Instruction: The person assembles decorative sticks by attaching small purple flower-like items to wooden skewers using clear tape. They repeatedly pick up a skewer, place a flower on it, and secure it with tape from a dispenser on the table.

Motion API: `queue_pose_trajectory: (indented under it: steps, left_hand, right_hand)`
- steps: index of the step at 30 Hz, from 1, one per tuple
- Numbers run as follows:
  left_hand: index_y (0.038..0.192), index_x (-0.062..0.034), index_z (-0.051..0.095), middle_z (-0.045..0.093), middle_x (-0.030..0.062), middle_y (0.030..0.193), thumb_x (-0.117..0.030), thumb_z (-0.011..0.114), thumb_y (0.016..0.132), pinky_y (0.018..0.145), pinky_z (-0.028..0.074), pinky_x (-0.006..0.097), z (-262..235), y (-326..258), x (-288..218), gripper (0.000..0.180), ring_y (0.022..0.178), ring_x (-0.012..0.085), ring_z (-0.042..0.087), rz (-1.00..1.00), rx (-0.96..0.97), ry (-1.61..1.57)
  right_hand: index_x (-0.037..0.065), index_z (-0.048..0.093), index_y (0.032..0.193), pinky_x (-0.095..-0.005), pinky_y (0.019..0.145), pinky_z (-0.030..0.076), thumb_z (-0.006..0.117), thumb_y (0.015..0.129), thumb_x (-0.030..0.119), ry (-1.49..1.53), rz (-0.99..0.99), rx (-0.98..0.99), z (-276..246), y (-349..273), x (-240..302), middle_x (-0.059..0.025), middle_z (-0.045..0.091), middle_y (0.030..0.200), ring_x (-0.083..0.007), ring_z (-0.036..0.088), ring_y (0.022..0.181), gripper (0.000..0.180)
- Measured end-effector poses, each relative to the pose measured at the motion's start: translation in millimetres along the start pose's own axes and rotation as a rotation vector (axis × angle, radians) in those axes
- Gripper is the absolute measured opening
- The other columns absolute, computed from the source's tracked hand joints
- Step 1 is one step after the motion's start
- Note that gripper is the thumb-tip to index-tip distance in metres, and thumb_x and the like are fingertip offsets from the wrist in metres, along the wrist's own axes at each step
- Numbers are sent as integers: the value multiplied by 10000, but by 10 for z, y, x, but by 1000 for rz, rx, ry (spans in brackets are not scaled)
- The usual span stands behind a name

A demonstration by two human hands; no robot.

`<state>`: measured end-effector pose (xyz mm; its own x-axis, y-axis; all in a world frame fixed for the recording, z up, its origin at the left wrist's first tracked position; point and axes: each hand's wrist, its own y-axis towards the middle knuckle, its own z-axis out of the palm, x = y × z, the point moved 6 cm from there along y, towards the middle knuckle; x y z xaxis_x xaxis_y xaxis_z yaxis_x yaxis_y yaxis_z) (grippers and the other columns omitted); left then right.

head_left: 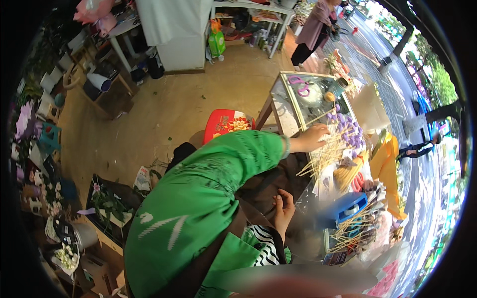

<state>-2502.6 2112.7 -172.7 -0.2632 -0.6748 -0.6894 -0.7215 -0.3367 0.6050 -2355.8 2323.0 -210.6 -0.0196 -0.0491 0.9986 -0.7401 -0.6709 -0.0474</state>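
Note:
My left hand (313, 138), with a band at the wrist, reaches over the table to a pile of thin pale sticks (323, 158). Its fingers bend down at the upper edge of the pile, beside purple dried flowers (350, 130). What lies between the fingertips is hidden. Nearer to me, my right hand (284, 208) is above my dark apron, away from the pile. Its fingers curl loosely with gaps between them, and nothing shows in them. A blue tape dispenser (348, 208) stands to its right, next to more stick-stemmed dried flowers (355, 231).
Purple scissors (300, 86) and a jar (339, 86) occupy the table's far end. Yellow wrapping paper (385, 164) lines its right side. A red stool (226, 124) stands left of the table. Another person (318, 25) stands beyond it. Potted flowers crowd the far left.

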Motion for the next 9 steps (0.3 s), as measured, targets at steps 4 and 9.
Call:
queue_pose_trajectory:
  steps: [4, 9]
  left_hand:
    - [1133, -39, 547, 510, 167, 1185, -215, 653, 782, 965, 367, 392, -1243, -1167, 539, 407, 1129, 332, 463, -159, -180, 181]
    - [1201, -16, 500, 535, 233, 1155, -378, 614, 817, 928, 405, 415, -2286, -3333, 950, 540, 1085, 362, 523, -760, 204, 256]
  right_hand:
    - [-4, 578, 1040, -217, 727, 442, 568, 872, 44, -71, -27, 80, 388, 94, 93, -38, 568, 940, -104, 561, 809, 175]
    - [-13, 568, 1105, -216, 745, 450, 572, 882, 85, -169, 165, 434, 873, 65, -150, -36, 609, 974, -99, 575, 841, 244]
